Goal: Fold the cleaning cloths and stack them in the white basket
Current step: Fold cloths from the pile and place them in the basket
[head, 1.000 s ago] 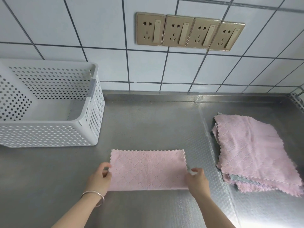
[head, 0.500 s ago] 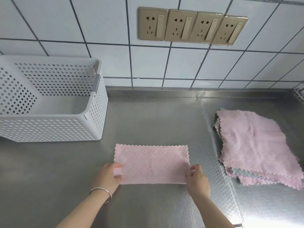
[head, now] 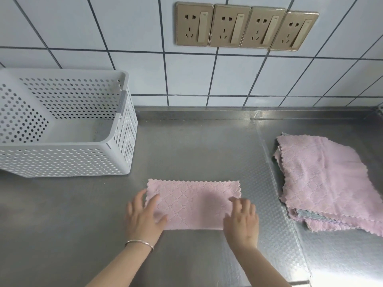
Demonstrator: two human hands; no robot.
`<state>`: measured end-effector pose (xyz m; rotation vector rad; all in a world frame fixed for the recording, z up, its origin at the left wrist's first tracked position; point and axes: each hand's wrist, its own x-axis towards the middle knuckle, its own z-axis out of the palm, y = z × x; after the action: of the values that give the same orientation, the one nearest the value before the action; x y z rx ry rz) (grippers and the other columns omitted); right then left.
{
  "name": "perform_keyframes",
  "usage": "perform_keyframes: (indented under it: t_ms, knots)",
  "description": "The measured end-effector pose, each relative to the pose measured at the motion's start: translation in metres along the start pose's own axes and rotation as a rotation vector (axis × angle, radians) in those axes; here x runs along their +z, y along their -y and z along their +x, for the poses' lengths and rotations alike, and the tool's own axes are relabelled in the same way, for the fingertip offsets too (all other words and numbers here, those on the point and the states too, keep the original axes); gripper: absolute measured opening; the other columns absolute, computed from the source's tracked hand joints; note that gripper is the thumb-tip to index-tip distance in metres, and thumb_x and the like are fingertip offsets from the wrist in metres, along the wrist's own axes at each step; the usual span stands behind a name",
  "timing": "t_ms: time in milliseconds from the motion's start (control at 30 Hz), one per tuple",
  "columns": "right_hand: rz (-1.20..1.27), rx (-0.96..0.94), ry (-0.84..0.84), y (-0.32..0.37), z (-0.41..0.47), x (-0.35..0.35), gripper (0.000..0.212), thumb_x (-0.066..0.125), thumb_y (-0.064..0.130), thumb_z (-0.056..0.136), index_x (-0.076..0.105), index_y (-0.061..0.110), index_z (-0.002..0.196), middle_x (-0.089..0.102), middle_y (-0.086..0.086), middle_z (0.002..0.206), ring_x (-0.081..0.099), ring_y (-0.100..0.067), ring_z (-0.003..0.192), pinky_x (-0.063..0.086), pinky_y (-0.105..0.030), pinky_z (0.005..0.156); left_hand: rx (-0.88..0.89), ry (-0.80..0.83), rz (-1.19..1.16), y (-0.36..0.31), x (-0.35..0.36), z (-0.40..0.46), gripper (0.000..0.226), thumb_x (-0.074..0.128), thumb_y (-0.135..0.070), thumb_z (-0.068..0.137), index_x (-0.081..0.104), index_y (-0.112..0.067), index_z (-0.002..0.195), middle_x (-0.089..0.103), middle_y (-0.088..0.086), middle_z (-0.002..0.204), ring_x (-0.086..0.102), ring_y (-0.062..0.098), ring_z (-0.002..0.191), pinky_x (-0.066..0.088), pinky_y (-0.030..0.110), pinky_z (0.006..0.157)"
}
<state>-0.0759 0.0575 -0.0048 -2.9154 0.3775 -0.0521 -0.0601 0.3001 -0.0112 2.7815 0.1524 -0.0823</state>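
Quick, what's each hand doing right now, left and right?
Left hand: open, fingers spread flat on the left end of the folded pink cloth.
Right hand: open, fingers resting on the cloth's right end.

A pale pink cloth (head: 192, 204) with a raised diamond pattern and zigzag edges lies at lower centre. At right, a pile (head: 325, 183) of the same pink cloths shows a grey-blue layer near its bottom edge. The basket (head: 68, 160) at upper left is white, dotted all over with small holes. The counter (head: 62, 224) is dull silver steel, with a fine embossed check in a band down the right. Wall tiles (head: 124, 27) are white with dark grey grout. Four sockets (head: 244, 27) at top are gold. A silver bangle (head: 139, 243) circles the left wrist.
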Motion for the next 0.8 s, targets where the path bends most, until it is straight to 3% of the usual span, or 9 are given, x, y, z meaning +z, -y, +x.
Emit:
perform_keyframes:
  t_ms: [67, 133, 200, 267, 333, 400, 500, 600, 800]
  knots:
    - [0.013, -0.195, 0.003, 0.020, -0.002, 0.010, 0.053, 0.077, 0.016, 0.058, 0.061, 0.023, 0.108, 0.064, -0.003, 0.105, 0.062, -0.023, 0.089, 0.051, -0.033, 0.073, 0.154, 0.035, 0.115, -0.015, 0.010, 0.003, 0.050, 0.059, -0.046, 0.066, 0.063, -0.031, 0.114, 0.052, 0.002, 0.132, 0.040, 0.026, 0.115, 0.047, 0.042, 0.087]
    - [0.008, -0.296, 0.091, 0.037, -0.004, 0.019, 0.050, 0.058, 0.022, 0.071, 0.049, 0.023, 0.120, 0.062, -0.003, 0.122, 0.059, -0.024, 0.110, 0.040, -0.034, 0.091, 0.242, 0.151, 0.187, -0.030, 0.019, 0.004, 0.053, 0.039, -0.047, 0.079, 0.056, -0.030, 0.126, 0.044, -0.004, 0.142, 0.029, 0.023, 0.131, 0.029, 0.050, 0.100]
    - [-0.030, -0.305, 0.173, 0.042, -0.005, 0.029, 0.056, 0.037, 0.029, 0.077, 0.039, 0.020, 0.132, 0.051, -0.004, 0.137, 0.035, -0.027, 0.134, 0.022, -0.037, 0.105, 0.276, 0.195, 0.312, -0.033, 0.035, 0.005, 0.057, 0.021, -0.050, 0.090, 0.033, -0.029, 0.142, 0.023, -0.006, 0.154, 0.008, 0.023, 0.141, 0.012, 0.055, 0.107]
    - [-0.062, -0.278, 0.239, 0.038, -0.006, 0.040, 0.059, 0.031, 0.041, 0.085, 0.032, 0.021, 0.140, 0.037, -0.001, 0.147, 0.005, -0.023, 0.144, 0.009, -0.038, 0.111, 0.256, 0.217, 0.334, -0.031, 0.045, 0.003, 0.063, 0.006, -0.054, 0.094, 0.016, -0.023, 0.148, 0.012, -0.004, 0.156, -0.001, 0.027, 0.143, 0.009, 0.056, 0.108]
    - [-0.077, -0.249, 0.252, 0.029, -0.011, 0.046, 0.057, 0.020, 0.050, 0.095, 0.028, 0.023, 0.144, 0.028, 0.000, 0.152, -0.003, -0.020, 0.145, 0.006, -0.039, 0.112, 0.238, 0.212, 0.297, -0.024, 0.052, -0.002, 0.066, 0.007, -0.059, 0.092, 0.009, -0.025, 0.148, 0.016, 0.000, 0.155, 0.007, 0.029, 0.144, 0.016, 0.056, 0.107]
    - [-0.085, -0.213, 0.234, 0.017, -0.014, 0.049, 0.059, 0.017, 0.052, 0.095, 0.025, 0.023, 0.147, 0.024, 0.000, 0.154, 0.002, -0.021, 0.145, 0.006, -0.039, 0.112, 0.214, 0.221, 0.303, -0.018, 0.054, -0.003, 0.072, 0.010, -0.067, 0.087, 0.007, -0.029, 0.148, 0.017, 0.001, 0.154, 0.016, 0.031, 0.142, 0.014, 0.056, 0.109]
    - [-0.088, -0.111, 0.195, -0.002, -0.019, 0.046, 0.063, 0.017, 0.054, 0.095, 0.018, 0.023, 0.149, 0.019, -0.001, 0.155, 0.001, -0.019, 0.145, 0.004, -0.038, 0.114, 0.179, 0.214, 0.307, -0.017, 0.052, 0.000, 0.083, 0.020, -0.077, 0.077, 0.023, -0.030, 0.144, 0.020, 0.002, 0.153, 0.021, 0.033, 0.140, 0.008, 0.054, 0.107]
    - [-0.089, -0.009, 0.207, -0.018, -0.022, 0.042, 0.067, 0.013, 0.059, 0.094, 0.009, 0.022, 0.150, 0.018, -0.006, 0.155, 0.008, -0.023, 0.143, 0.001, -0.036, 0.114, 0.168, 0.240, 0.320, -0.020, 0.050, 0.002, 0.085, 0.028, -0.080, 0.070, 0.033, -0.032, 0.140, 0.025, 0.003, 0.153, 0.015, 0.032, 0.142, 0.005, 0.056, 0.105]
    - [-0.029, 0.016, 0.230, -0.017, -0.022, 0.038, 0.070, 0.013, 0.061, 0.093, 0.018, 0.017, 0.147, 0.020, -0.007, 0.153, 0.019, -0.026, 0.141, -0.003, -0.033, 0.114, 0.132, 0.256, 0.317, -0.019, 0.051, 0.003, 0.082, 0.020, -0.081, 0.075, 0.034, -0.032, 0.139, 0.024, 0.000, 0.152, 0.000, 0.026, 0.144, 0.016, 0.059, 0.100]
